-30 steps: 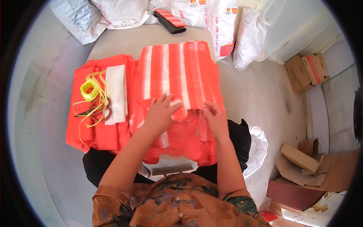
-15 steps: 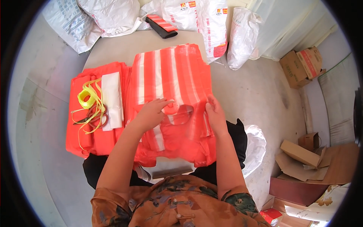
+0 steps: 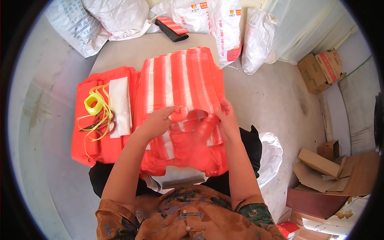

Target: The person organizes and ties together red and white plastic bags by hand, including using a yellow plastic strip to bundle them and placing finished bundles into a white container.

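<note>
Striped plastic film (image 3: 174,78), red and white, is stacked in one pile at the clock's centre, reaching toward 12, its near edge draped toward the lap. Two hands are laid on it. Since half a second ago, the loose front layer has been gathered into a fold beside the right hand (image 3: 227,118), so that a rounded gap beneath is left between the hands. By that hand, at 3, the fold is held narrowly between thumb and fingers. The left hand (image 3: 158,121), at 9, is set with fingertips together against a curled lip of film; whether it is pinched cannot quite be told.

At 9 to 10, one red pile (image 3: 86,142) is placed just beside, topped by one pair of scissors (image 3: 109,127), one yellow ribbon roll (image 3: 91,106) and one folded white sheet (image 3: 121,110). One white bag (image 3: 271,158) is seen at 4. Farther off, one black-and-red roll (image 3: 173,31) is left near 12, with at least five white sacks (image 3: 260,40) ranged between 10 and 1. Two cardboard boxes (image 3: 314,74) are stacked together at 2.
</note>
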{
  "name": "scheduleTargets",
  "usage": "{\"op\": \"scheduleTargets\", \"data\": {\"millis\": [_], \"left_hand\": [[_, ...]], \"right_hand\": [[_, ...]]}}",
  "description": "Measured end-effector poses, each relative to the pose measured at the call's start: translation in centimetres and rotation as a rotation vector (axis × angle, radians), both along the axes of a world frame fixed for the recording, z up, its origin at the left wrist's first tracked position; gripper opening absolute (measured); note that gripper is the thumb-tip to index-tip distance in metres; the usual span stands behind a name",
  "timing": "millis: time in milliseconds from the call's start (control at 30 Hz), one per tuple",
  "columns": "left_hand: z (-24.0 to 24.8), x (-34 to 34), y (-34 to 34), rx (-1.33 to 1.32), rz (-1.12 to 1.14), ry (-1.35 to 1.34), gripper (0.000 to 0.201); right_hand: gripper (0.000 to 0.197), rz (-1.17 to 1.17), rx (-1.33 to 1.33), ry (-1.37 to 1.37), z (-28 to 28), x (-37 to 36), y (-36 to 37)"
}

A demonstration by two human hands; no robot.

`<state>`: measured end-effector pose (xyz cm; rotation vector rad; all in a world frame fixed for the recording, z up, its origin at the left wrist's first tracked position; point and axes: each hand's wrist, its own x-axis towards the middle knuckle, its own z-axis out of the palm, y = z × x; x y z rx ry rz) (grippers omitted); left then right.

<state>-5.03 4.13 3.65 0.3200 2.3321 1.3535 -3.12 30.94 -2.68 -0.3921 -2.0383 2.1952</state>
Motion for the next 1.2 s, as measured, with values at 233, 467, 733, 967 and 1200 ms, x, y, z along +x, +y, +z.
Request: {"op": "scheduleTargets", "data": {"millis": [233, 467, 733, 967, 1200], "left_hand": [[-0.5, 4.5, 0.2, -0.248, -0.195, 0.314, 0.064], [-3.2, 8.8, 0.7, -0.493, -0.248, 0.569, 0.072], [-4.5, 9.3, 0.3, -0.505, -0.267, 0.656, 0.065], [-4.9, 9.2, 0.3, -0.478, -0.290, 0.694, 0.061], [-5.6, 9.2, -0.1, -0.449, -0.308, 0.749, 0.058]], "right_hand": [[0.074, 0.199, -0.242, -0.183, 4.0, 8.3, 0.7], [0.063, 0.255, -0.094, -0.339, 1.8, 14.0, 3.1], [0.026, 0.319, 0.243, -0.178, 3.2, 12.1, 1.7], [0.022, 0.579, 0.455, -0.150, 2.8, 3.9, -1.4], [0.031, 0.620, 0.115, -0.508, 3.4, 1.5, -2.6]]}}
